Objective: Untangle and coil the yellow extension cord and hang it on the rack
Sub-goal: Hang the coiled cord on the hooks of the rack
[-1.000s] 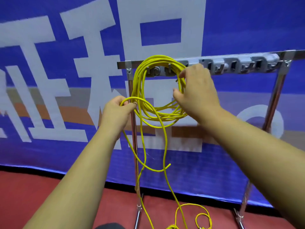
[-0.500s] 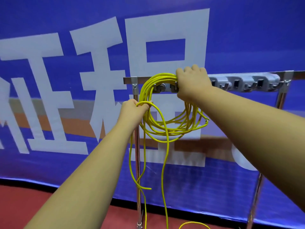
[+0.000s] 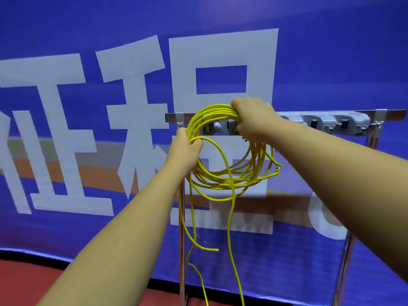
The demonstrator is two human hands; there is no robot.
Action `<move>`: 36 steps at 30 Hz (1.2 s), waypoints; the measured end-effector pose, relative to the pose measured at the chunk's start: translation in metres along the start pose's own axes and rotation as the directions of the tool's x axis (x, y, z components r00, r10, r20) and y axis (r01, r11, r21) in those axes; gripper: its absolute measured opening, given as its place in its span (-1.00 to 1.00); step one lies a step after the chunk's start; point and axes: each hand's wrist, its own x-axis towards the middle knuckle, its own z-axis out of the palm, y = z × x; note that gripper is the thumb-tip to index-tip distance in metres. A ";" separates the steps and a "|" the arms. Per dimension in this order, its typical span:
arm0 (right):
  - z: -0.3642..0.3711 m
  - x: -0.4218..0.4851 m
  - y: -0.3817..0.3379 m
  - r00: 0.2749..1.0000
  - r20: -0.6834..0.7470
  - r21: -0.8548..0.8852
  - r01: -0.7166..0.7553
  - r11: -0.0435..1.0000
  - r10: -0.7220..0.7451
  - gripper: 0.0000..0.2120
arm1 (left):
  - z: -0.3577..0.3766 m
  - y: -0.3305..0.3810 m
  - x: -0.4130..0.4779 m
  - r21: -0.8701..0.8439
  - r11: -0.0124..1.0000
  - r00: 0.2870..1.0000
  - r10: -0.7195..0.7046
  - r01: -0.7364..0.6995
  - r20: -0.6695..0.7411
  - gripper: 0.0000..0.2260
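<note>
A yellow cord (image 3: 229,182) hangs in a loose coil of several loops in front of the metal rack (image 3: 331,114). My right hand (image 3: 254,118) is closed around the top of the coil, right at the rack's top bar, over the grey hook strip (image 3: 344,123). My left hand (image 3: 186,149) grips the coil's left side beside the rack's left post. Two loose strands trail from the coil down toward the floor, and a short free end curls out below it. Whether the coil rests on a hook is hidden by my right hand.
A blue banner (image 3: 220,62) with large white characters fills the wall behind the rack. The rack's right leg (image 3: 344,266) stands at the right. Red floor (image 3: 26,283) shows at the bottom left.
My right hand has carried the top of the coil up from below the bar to the bar itself. My left hand rose with the coil's left side.
</note>
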 end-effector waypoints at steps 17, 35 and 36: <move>-0.017 -0.117 -0.027 0.958 0.237 0.600 -0.273 0.752 0.160 -0.81 | -0.033 -0.014 -0.079 -0.195 0.980 0.961 0.079 -0.027 0.264 -0.85; 0.084 -0.299 0.029 0.680 0.724 0.667 -0.733 -0.134 -0.113 -0.97 | 0.065 -0.054 -0.190 -0.298 0.948 0.668 0.151 0.110 0.728 -0.59; 0.088 -0.305 0.031 0.693 0.716 0.682 -0.721 -0.127 -0.088 -0.96 | 0.065 -0.060 -0.190 -0.285 0.949 0.638 0.137 0.135 0.757 -0.54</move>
